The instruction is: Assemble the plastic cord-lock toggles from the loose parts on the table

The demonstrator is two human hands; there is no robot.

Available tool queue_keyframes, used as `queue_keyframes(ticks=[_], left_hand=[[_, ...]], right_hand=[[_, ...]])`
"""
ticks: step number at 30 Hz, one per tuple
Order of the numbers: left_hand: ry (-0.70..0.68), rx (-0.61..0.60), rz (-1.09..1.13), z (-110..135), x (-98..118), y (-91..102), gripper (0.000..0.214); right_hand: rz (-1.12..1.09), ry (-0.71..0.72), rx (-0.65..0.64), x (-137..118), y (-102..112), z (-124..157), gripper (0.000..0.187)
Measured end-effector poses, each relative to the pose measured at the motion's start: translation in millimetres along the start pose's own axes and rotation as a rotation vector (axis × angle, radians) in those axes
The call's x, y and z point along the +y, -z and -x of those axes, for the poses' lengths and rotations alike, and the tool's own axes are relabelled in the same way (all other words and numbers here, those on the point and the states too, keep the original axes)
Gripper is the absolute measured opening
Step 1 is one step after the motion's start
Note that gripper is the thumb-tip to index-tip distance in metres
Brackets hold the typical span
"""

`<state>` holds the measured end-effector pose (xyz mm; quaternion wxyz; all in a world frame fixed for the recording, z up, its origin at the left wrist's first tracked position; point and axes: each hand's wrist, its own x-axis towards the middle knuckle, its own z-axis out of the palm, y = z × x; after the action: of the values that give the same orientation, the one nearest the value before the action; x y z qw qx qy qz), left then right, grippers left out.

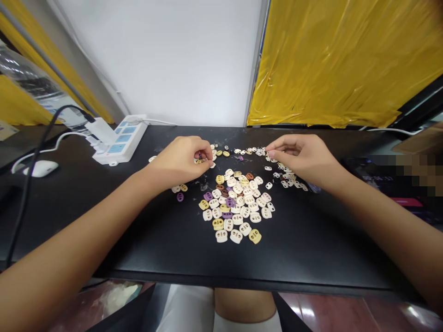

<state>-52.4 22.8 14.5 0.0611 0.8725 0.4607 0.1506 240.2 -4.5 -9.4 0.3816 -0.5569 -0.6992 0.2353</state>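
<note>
A pile of two-hole cord locks [237,203], mostly cream with some yellow, purple and brown, lies mid-table. My left hand [185,157] is curled over loose pieces behind and left of the pile, thumb and forefinger brought together; whatever they hold is too small to name. Beneath its wrist lies a purple piece [180,197]. My right hand [297,150] pinches at the edge of a scatter of small white two-hole parts [290,179], with one small white part at its fingertips. More small parts [242,151] string out between both hands.
A white power strip [126,138] with plugs and cables stands at the back left, near a white mouse-like object [40,168] and a plastic bottle [41,87]. A dark device [384,180] lies at the right. The black table's front edge [242,283] runs above my legs.
</note>
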Motion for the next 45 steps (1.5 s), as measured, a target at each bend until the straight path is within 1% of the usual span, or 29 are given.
queue_keyframes(ticks=[2,4,7,9,13,14,16,19,21,23,25,27,28,31,35,38,41,45], left_hand=[[0.012,0.005,-0.016,0.0,1.2,-0.4,0.018],[0.015,0.010,-0.037,-0.6,0.3,-1.8,0.024],[-0.010,-0.009,-0.029,-1.7,-1.5,-5.9,0.029],[-0.023,-0.031,-0.017,-1.8,-0.7,-8.5,0.025],[0.010,-0.069,0.012,-0.3,5.7,-10.9,0.019],[0.000,-0.075,0.025,0.3,7.7,-10.9,0.019],[-0.062,-0.091,0.064,1.6,11.4,-10.0,0.022],[-0.168,-0.174,0.181,3.6,15.5,-7.2,0.027],[-0.158,-0.220,0.244,4.4,16.1,-4.8,0.030],[-0.084,-0.181,0.245,4.0,14.2,-2.5,0.035],[-0.007,-0.086,0.177,2.5,10.2,-0.9,0.038],[0.033,-0.007,0.090,0.2,4.9,-1.0,0.038],[0.035,0.010,0.053,-1.0,2.1,-1.9,0.038],[0.001,0.000,-0.007,-3.8,-4.7,-8.8,0.037],[-0.068,0.010,-0.028,-6.0,-9.2,-20.2,0.029],[-0.105,0.003,-0.044,-7.1,-10.0,-22.9,0.028],[-0.090,-0.016,-0.051,-7.7,-9.2,-20.3,0.026],[-0.036,-0.044,-0.061,-8.0,-6.4,-16.0,0.025]], right_hand=[[-0.059,-0.001,-0.013,-5.6,-2.4,3.4,0.013],[-0.099,-0.011,-0.028,-10.1,-3.9,6.0,0.012],[-0.146,-0.038,-0.056,-14.5,-4.5,8.3,0.011],[-0.175,-0.052,-0.063,-16.2,-4.2,9.2,0.012],[-0.227,-0.091,-0.072,-19.1,-3.1,9.9,0.012],[-0.242,-0.099,-0.077,-20.0,-2.8,10.0,0.013],[-0.276,-0.114,-0.088,-21.7,-2.2,10.4,0.013],[-0.322,-0.140,-0.104,-24.0,-1.6,11.2,0.016],[-0.338,-0.159,-0.131,-25.3,-1.7,12.0,0.016],[-0.343,-0.163,-0.171,-26.4,-2.2,13.3,0.015],[-0.324,-0.151,-0.208,-27.8,-3.1,14.9,0.015],[-0.297,-0.139,-0.228,-29.8,-4.2,16.6,0.021],[-0.294,-0.136,-0.233,-30.9,-4.7,17.2,0.023],[-0.345,-0.145,-0.234,-34.0,-6.2,17.8,0.024],[-0.419,-0.189,-0.233,-34.7,-7.5,16.6,0.023],[-0.461,-0.211,-0.246,-33.4,-7.9,16.0,0.023],[-0.489,-0.226,-0.260,-32.8,-8.2,16.2,0.023],[-0.501,-0.226,-0.278,-32.9,-8.7,16.6,0.021]])
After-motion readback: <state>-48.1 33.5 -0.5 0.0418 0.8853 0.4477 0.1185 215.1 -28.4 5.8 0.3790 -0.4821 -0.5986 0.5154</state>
